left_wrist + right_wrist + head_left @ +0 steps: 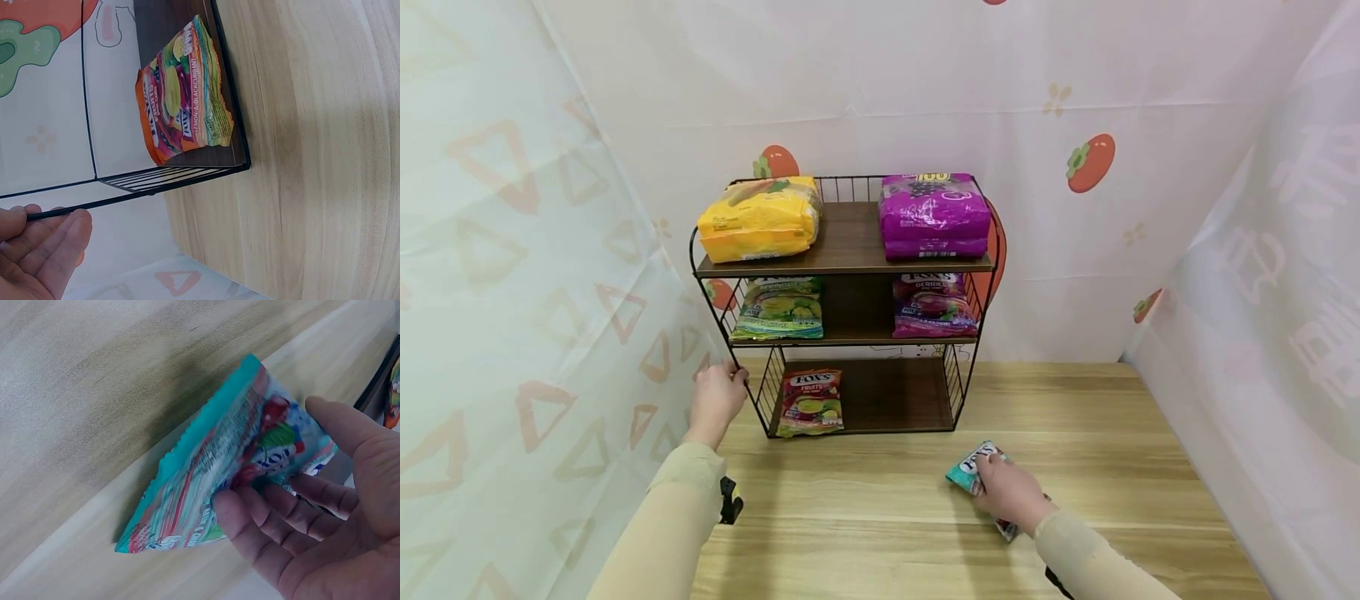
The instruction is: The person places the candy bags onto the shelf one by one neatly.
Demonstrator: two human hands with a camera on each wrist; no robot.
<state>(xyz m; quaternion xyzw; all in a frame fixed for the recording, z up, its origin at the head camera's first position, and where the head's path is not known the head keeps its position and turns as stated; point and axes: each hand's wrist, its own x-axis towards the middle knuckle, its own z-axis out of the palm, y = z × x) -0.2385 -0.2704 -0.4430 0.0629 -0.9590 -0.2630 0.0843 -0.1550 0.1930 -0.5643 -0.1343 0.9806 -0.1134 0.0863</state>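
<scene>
At the left side of a black wire shelf rack (895,396), my left hand (718,402) grips one of its uprights. Thumb and fingers pinch that thin black rod (119,198) in the left wrist view. Over the table to the right of the rack's front, my right hand (1011,490) holds a teal Fox's candy bag (206,469), thumb on one side and fingers on the other. The bag bends in this grip and is partly covered by the hand. Nearest the left hand, a red and orange Fox's Fruits bag (811,404) leans on the bottom shelf's left end.
Up top sit a yellow bag (760,221) and a purple bag (934,218). On the middle shelf are a green bag (781,308) at left and a dark purple Berries bag (934,307) at right. Printed cloth walls surround the wooden table (850,517).
</scene>
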